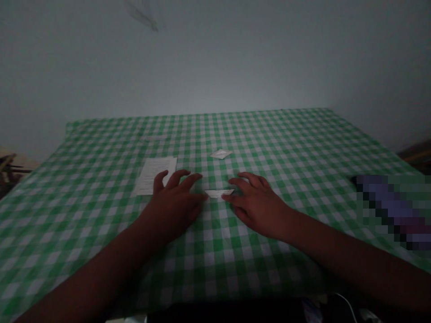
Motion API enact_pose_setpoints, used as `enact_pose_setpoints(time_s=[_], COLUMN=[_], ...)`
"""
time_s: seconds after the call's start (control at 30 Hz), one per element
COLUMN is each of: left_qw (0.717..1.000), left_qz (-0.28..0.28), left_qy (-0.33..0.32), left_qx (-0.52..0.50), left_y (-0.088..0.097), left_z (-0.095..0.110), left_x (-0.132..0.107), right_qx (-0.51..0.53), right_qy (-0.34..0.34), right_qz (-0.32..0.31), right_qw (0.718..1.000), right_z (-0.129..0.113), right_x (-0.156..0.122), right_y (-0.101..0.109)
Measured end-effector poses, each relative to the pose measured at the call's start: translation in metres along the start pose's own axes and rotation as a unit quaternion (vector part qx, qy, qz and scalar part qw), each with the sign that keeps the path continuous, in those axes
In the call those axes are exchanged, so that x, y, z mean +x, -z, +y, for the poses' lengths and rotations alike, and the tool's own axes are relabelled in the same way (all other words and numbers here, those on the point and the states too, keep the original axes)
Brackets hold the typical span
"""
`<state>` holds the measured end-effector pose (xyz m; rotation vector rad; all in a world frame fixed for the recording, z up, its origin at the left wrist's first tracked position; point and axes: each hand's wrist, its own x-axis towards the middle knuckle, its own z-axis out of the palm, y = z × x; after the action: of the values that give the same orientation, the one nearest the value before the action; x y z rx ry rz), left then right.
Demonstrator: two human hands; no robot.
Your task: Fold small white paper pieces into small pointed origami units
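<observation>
A small strip of folded white paper, wide at the top and narrower below, lies flat on the checked cloth between my hands. My left hand is at its left end, fingers spread and curved, with the thumb tip at the paper's corner. On the other side, my right hand has its fingers apart, and one fingertip rests on the right end of the paper. Farther back lies a second folded paper, diamond-shaped. Printed sheets lie just beyond my left hand, which partly covers their lower right side.
A green and white checked tablecloth covers the table, whose far edge meets a grey wall. At the right edge sits a purple, pixelated object. Below the near edge it is dark, with a pale cable.
</observation>
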<state>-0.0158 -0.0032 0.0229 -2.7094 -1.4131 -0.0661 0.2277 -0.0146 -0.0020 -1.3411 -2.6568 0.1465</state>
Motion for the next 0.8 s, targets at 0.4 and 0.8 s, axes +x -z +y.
enact_pose_setpoints(time_s=[0.4,0.8], left_qw=[0.992,0.993], left_qz=[-0.043,-0.052], left_qy=[-0.092,-0.088], left_qx=[-0.076,-0.059], left_y=[-0.019,-0.015], left_z=[0.03,0.029], left_x=[-0.001,-0.001], right_qx=[-0.008,-0.063], right_qy=[-0.013,-0.039], right_qz=[0.001,-0.017], right_qw=[1.0,0.997], right_z=[0.0,0.009], right_x=[0.0,-0.001], right_y=[0.0,0.007])
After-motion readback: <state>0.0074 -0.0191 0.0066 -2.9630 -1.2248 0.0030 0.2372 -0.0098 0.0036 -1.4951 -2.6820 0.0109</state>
